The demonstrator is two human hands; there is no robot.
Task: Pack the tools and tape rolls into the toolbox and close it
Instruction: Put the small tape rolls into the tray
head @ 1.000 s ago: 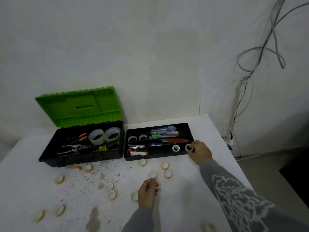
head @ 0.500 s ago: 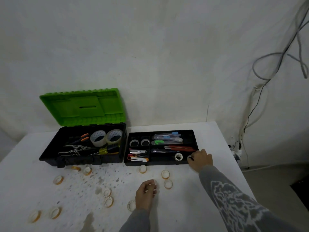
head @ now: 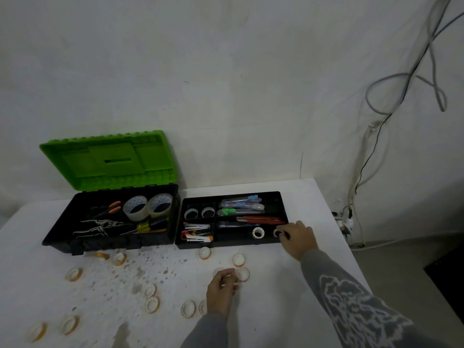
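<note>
A black toolbox point(head: 65, 237) with its green lid point(head: 108, 162) up holds pliers, a screwdriver and two big clear tape rolls point(head: 147, 208). Beside it on the right lies the black tray point(head: 282, 200) with cutters, a stapler and small tape rolls. My right hand point(head: 297, 238) is at the tray's front right corner, pinching a small white tape roll point(head: 277, 232) inside it, next to another roll point(head: 258, 233). My left hand point(head: 222, 291) rests on the white table point(head: 288, 297), fingers curled round a small roll point(head: 218, 272). Several small orange-edged rolls point(head: 238, 259) lie scattered on the table.
The table's right edge runs diagonally past my right sleeve, with floor beyond. Grey cables point(head: 406, 79) hang on the wall at the right, down to a power strip point(head: 344, 222). The table's middle is speckled with stains point(head: 140, 270).
The view has shifted slightly. My right hand stays at the tray's front right corner with the small roll. My left hand has closed over a roll on the table.
</note>
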